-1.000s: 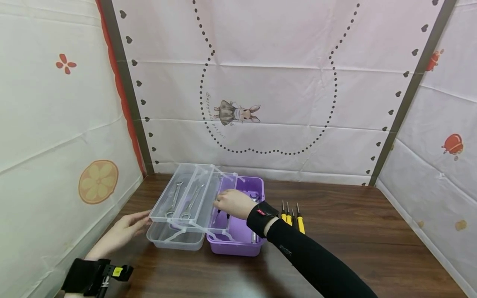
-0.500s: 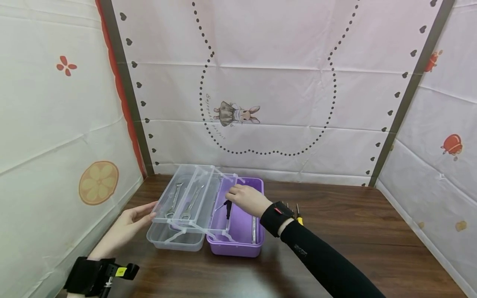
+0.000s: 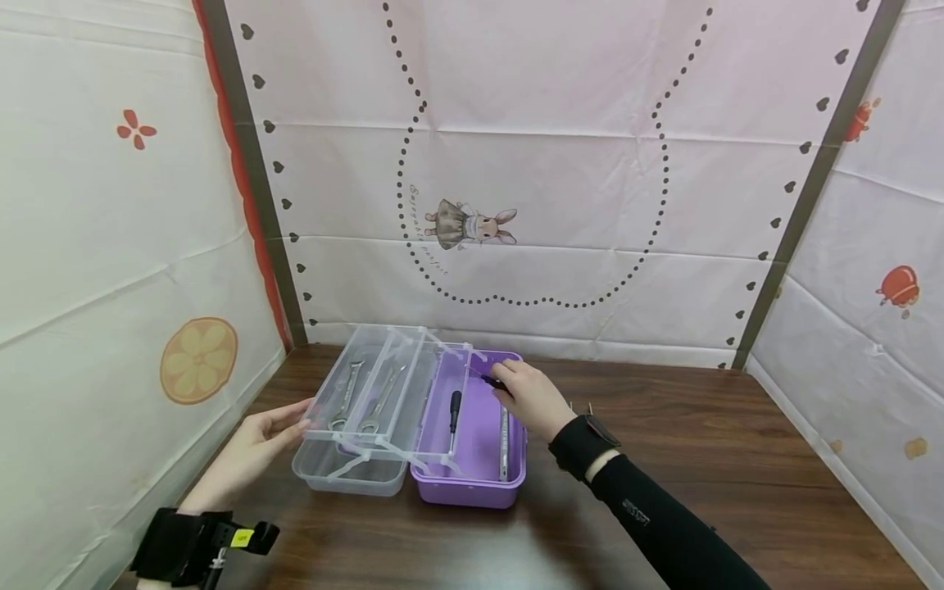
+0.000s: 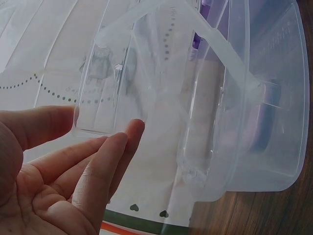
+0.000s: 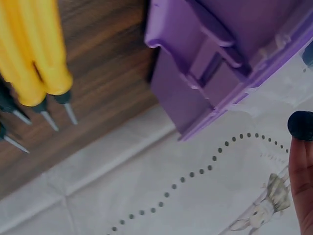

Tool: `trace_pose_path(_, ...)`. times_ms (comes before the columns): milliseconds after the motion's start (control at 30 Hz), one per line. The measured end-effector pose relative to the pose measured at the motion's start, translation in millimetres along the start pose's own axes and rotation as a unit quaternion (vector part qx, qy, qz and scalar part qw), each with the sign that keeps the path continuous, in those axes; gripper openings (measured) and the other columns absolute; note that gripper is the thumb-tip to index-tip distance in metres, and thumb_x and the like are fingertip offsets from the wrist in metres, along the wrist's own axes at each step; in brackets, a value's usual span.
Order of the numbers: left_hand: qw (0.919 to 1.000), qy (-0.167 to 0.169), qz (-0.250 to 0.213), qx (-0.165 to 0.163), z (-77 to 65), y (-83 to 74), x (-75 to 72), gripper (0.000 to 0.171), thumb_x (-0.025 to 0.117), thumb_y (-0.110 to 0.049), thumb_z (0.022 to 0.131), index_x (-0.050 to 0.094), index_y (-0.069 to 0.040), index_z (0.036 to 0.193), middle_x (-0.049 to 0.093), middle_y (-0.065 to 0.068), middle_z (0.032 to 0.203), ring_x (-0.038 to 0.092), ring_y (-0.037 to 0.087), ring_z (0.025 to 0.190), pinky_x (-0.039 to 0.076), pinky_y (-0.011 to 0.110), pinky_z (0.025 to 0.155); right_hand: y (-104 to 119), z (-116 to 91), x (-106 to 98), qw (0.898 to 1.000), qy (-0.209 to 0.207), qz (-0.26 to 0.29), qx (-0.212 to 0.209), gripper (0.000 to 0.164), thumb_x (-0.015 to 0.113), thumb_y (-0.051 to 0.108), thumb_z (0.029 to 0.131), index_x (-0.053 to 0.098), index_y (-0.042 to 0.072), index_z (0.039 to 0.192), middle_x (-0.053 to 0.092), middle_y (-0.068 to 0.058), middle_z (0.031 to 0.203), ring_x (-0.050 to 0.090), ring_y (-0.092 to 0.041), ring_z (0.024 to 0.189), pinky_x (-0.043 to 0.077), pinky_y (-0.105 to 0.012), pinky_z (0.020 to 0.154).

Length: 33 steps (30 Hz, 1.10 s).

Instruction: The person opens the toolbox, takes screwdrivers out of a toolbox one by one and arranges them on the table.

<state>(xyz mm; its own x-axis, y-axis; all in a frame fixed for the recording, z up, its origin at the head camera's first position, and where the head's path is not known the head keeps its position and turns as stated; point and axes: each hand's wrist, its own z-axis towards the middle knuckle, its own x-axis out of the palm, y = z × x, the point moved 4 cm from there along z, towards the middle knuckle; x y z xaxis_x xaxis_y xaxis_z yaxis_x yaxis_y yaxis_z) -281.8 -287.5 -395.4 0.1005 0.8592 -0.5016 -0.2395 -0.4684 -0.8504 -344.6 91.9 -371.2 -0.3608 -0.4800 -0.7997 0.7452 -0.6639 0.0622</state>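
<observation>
My right hand (image 3: 537, 399) pinches a small screwdriver (image 3: 496, 383) by its black handle over the back right of the purple box (image 3: 472, 494). Its thin shaft points left. In the right wrist view only the dark handle end (image 5: 301, 126) and part of the fingers show at the right edge. My left hand (image 3: 260, 438) holds the left front corner of the raised clear tray (image 4: 98, 115) between thumb and fingers. Two wrenches, one of them (image 3: 382, 401), lie in that tray. Another black-handled screwdriver (image 3: 455, 410) lies in the purple box, left of a long metal tool (image 3: 504, 447).
A clear bin (image 3: 354, 479) stands under the tray, joined by folding arms. Several yellow-handled screwdrivers (image 5: 54, 58) lie on the wooden table right of the box, mostly hidden by my right wrist in the head view. Printed cloth walls (image 3: 546, 205) surround the table.
My right hand has picked up a black-handled screwdriver from the purple box's left part and carried it to the back right. My left hand has closed onto the tray's corner.
</observation>
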Motion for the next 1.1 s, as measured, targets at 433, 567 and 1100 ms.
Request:
trace_pose_path(433,0.9999,0.001,0.005,-0.017,1.3,0.9,2.0,0.056,0.052,-0.026,0.104,0.039,0.007,0.147,0.049,0.029,0.144,0.059,-0.009,0.105,0.051,0.015,0.085,-40.1,-39.3,-16.7,0.981,-0.024,0.097,0.166,0.016,0.077,0.005,0.084,0.061,0.007,0.086,0.062,-0.003,0.076,0.057,-0.013,0.067,0.048,-0.024,0.060)
trace_pose_path(567,0.9999,-0.003,0.001,-0.013,0.7,0.1,1.3,0.055,0.052,-0.025,0.104,0.039,0.007,0.147,0.047,0.029,0.146,0.057,-0.011,0.106,0.050,0.013,0.086,-55.5,-51.2,-22.7,0.970,0.005,0.098,0.221,0.013,0.075,0.008,0.085,0.062,0.005,0.087,0.062,-0.003,0.073,0.052,-0.011,0.064,0.044,-0.025,0.058)
trace_pose_path(1100,0.9999,-0.003,0.013,-0.010,0.9,1.2,0.6,0.055,0.052,-0.026,0.104,0.040,0.005,0.148,0.047,0.027,0.146,0.056,-0.009,0.110,0.046,0.009,0.084,-96.7,-112.0,-40.9,0.907,0.120,0.109,0.389,0.032,0.070,0.009,0.088,0.055,0.005,0.060,0.052,-0.003,0.049,0.059,-0.019,0.046,0.041,-0.025,0.047)
